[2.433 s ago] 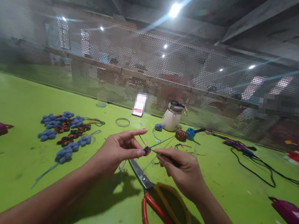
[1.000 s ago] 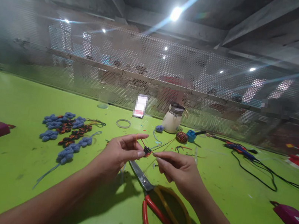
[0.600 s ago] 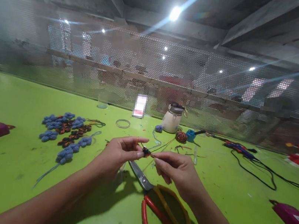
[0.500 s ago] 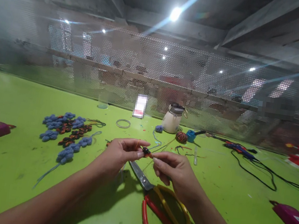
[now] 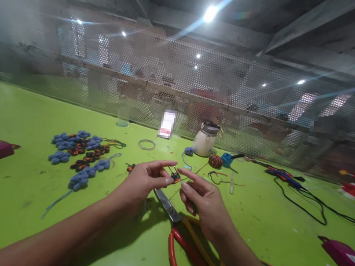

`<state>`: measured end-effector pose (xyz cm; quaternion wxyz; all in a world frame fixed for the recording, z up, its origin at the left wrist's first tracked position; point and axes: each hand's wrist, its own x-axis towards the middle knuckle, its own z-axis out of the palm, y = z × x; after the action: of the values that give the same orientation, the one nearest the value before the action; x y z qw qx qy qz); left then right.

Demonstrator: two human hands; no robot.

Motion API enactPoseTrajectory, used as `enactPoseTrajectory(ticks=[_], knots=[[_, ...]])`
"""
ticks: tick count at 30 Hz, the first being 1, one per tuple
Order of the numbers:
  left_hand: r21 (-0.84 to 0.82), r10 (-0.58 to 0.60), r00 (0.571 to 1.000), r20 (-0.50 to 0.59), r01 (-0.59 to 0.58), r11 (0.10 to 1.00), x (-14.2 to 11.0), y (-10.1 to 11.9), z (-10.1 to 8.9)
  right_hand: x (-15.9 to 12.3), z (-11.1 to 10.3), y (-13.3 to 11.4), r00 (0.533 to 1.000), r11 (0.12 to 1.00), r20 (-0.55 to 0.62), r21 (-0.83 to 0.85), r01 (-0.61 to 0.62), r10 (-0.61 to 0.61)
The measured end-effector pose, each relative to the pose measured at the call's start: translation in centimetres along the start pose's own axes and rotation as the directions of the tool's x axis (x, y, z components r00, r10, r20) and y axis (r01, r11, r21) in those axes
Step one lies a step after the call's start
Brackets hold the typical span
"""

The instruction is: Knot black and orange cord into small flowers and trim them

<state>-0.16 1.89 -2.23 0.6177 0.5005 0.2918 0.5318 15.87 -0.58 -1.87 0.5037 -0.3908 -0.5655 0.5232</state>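
Note:
My left hand (image 5: 149, 177) pinches a small dark, multicoloured crochet piece (image 5: 175, 177) between thumb and fingers, its index finger stretched above. Facing it, my right hand (image 5: 203, 197) is closed around a crochet hook, mostly hidden; a bit of green (image 5: 195, 208) shows in the palm. Its index fingertip almost meets the left one over the piece. Multicoloured yarn runs toward the hands from a small ball (image 5: 215, 161). Below them lie large scissors (image 5: 178, 240) with red and yellow handles. Blue and dark orange crocheted flowers (image 5: 80, 178) are spread on the left.
On the green table (image 5: 18, 216) are a cream jar (image 5: 205, 141), a blue pot (image 5: 227, 160), a blue yarn ball (image 5: 189, 151), a metal ring (image 5: 146, 145) and a propped phone (image 5: 166, 124). Purple power strips (image 5: 346, 264) flank both sides. A perforated screen (image 5: 160, 72) stands behind.
My right index finger has lifted and stretched toward the left fingertips. The crochet piece has turned slightly between my fingers. The view has shifted a little.

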Motion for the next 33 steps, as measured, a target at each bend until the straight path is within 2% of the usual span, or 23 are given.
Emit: enactPoseTrajectory(ticks=[5,8,12,17,25,33], knots=[[0.108,0.055,0.998,-0.029,-0.051,0.993,-0.2,0.2,0.5,0.0,0.0,0.0,1.0,0.999,0.007,0.031,-0.023,0.023],[0.118,0.057,0.997,-0.042,-0.052,0.992,-0.2,0.2,0.5,-0.1,0.0,-0.1,0.998,0.994,0.015,0.087,-0.065,0.064],[0.046,-0.006,1.0,-0.026,0.007,0.999,0.2,-0.3,-0.1,-0.1,-0.2,-0.2,0.995,0.984,0.031,0.15,-0.098,0.094],[-0.057,-0.098,0.993,0.063,0.102,0.993,0.5,-0.7,-0.5,0.0,-0.4,0.0,0.993,0.974,0.045,0.196,-0.113,0.106],[-0.126,-0.121,0.991,0.062,0.128,0.984,-0.1,0.6,0.0,0.0,-0.3,-0.2,0.995,0.979,0.028,0.178,-0.095,0.091],[0.021,-0.076,0.997,0.021,0.075,0.997,0.2,0.4,-0.2,0.0,-0.2,-0.3,0.996,0.985,0.038,0.144,-0.09,0.086]])
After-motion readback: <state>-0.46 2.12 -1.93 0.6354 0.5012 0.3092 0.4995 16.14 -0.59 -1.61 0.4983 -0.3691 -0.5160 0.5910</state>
